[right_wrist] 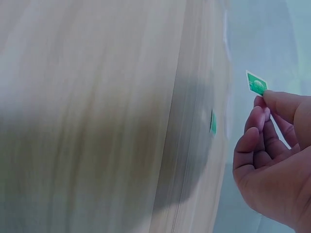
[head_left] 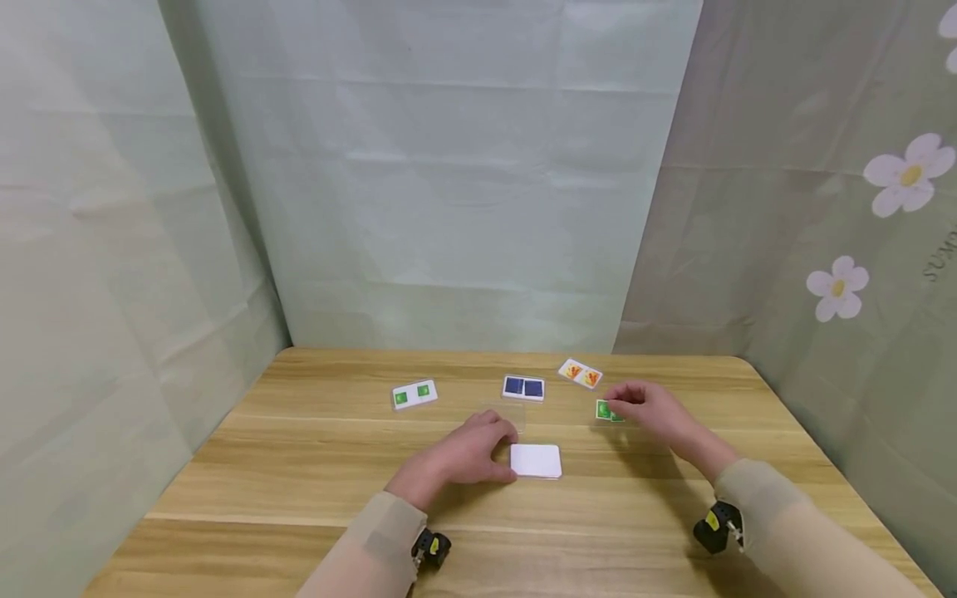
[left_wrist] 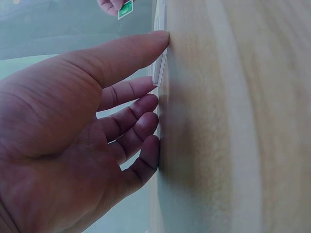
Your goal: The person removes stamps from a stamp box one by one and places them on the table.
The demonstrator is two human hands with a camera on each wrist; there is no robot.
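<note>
My right hand (head_left: 652, 413) pinches a small green picture square with a white border (right_wrist: 256, 83) between thumb and fingertip, above the table. Below it, on the table, lies another green square (right_wrist: 213, 124). My left hand (head_left: 467, 453) rests on the wood, fingers loosely bent. Its thumb and forefinger touch the left edge of a stack of white cards (head_left: 535, 461), seen edge-on in the left wrist view. Just beyond the left fingertips lies a clear, flat plastic piece (head_left: 511, 415), partly hidden by the hand.
Along the table's (head_left: 314, 465) far side lie a card with two green squares (head_left: 414, 394), a card with two dark blue squares (head_left: 524, 388) and a card with two orange pictures (head_left: 580, 374). Fabric curtains (head_left: 449, 208) stand behind and at both sides.
</note>
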